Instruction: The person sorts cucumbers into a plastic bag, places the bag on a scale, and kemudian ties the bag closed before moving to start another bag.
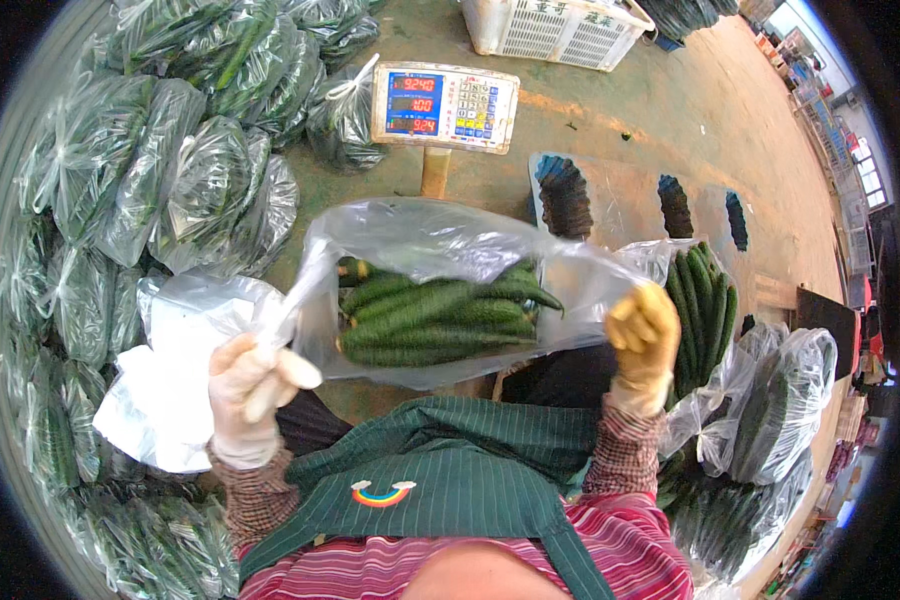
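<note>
Green cucumbers (pixel 435 322) lie side by side in a clear plastic bag (pixel 420 225) in front of me, its mouth spread wide. My left hand (pixel 259 382), in a pale glove, is closed on the bag's gathered left edge. In a yellowish glove, my right hand (pixel 643 326) grips the bag's right edge. Just beyond the bag stands a digital scale display (pixel 445 107) on a post, its red digits lit. The scale's platform is hidden beneath the bag.
Tied bags of cucumbers (pixel 90 165) are heaped along the left, near a stack of white plastic bags (pixel 187 352). An open bag of cucumbers (pixel 701 307) and tied bags (pixel 784 405) stand at right. A white plastic crate (pixel 562 34) sits beyond the scale.
</note>
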`<state>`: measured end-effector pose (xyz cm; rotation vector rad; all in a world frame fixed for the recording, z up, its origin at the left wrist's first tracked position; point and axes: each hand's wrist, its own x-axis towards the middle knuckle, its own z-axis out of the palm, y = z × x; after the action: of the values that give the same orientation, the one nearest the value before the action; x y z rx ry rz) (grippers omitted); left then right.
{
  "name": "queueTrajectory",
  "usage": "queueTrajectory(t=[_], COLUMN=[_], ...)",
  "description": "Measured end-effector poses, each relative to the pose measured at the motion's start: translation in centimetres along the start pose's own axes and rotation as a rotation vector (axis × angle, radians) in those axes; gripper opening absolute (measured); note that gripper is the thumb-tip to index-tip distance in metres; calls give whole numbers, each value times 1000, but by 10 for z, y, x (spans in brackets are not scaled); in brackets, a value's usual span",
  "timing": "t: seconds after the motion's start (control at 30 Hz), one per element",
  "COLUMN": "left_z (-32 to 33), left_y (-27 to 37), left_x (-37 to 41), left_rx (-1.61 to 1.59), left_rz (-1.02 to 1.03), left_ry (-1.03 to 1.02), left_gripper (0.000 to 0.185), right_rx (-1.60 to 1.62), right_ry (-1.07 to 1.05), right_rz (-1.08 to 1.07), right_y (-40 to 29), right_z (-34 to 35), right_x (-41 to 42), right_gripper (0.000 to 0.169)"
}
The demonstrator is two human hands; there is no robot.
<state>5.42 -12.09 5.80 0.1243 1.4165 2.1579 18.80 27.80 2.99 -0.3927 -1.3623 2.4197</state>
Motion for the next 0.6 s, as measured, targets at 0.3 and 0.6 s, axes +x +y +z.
queueTrajectory(t=[0.3, 0.6], left_z=[46, 9], left_y=[60, 30], left_x=[61, 79], left_rx=[47, -234], left_rz=[259, 214], left_ry=[31, 18], left_gripper=[20, 22], right_rx=[329, 263], right_ry=[-235, -49], right_rz=[57, -26], right_y=[-34, 10], right_z=[112, 28], right_x=[79, 103], right_gripper=[30, 33])
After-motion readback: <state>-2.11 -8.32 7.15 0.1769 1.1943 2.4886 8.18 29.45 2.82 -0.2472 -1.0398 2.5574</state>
